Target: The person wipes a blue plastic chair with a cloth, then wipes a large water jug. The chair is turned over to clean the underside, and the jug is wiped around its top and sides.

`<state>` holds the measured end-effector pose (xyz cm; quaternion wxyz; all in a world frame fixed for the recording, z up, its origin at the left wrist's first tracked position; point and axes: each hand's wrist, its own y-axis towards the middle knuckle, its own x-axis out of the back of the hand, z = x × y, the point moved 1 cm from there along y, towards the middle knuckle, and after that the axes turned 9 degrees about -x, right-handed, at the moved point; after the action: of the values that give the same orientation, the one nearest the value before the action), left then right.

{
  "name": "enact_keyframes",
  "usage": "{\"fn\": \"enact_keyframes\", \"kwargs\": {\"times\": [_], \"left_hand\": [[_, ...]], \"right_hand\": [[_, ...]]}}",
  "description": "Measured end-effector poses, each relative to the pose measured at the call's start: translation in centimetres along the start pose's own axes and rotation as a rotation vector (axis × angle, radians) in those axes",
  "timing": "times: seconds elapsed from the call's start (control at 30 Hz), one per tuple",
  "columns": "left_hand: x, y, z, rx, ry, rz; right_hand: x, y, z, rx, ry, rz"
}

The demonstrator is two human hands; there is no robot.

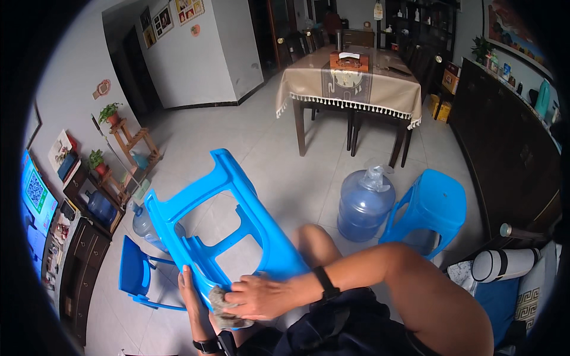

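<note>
A blue plastic stool [278, 236] lies tilted across my lap, its legs pointing up and away from me. My left hand [190, 291] grips its left edge near the seat end. In my right hand [262, 296] is a crumpled grey-brown cloth [219, 307], pressed against the stool's edge close to the seat. The fingers of my right hand are bent over the cloth. The stool's underside and the far part of my left hand's grip are partly hidden.
A large water bottle [366, 207] and a second blue stool [441, 196] stand ahead on the right. At the left are a small blue chair [136, 271] and another water bottle [147, 224]. A dining table [307, 82] stands farther off.
</note>
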<state>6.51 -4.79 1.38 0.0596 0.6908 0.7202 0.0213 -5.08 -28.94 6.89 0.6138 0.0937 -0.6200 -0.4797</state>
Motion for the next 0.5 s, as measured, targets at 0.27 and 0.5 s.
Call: {"fn": "enact_keyframes", "kwargs": {"times": [0.27, 0.5], "left_hand": [[-0.8, 0.8, -1.2, -0.262, 0.667, -0.089], [-9.9, -0.3, -7.0, -0.889, 1.231, 0.276]], "right_hand": [[7.2, -7.2, -4.1, -0.307, -0.063, -0.028], [6.6, -9.4, -5.7, -0.473, 0.112, -0.214]]}}
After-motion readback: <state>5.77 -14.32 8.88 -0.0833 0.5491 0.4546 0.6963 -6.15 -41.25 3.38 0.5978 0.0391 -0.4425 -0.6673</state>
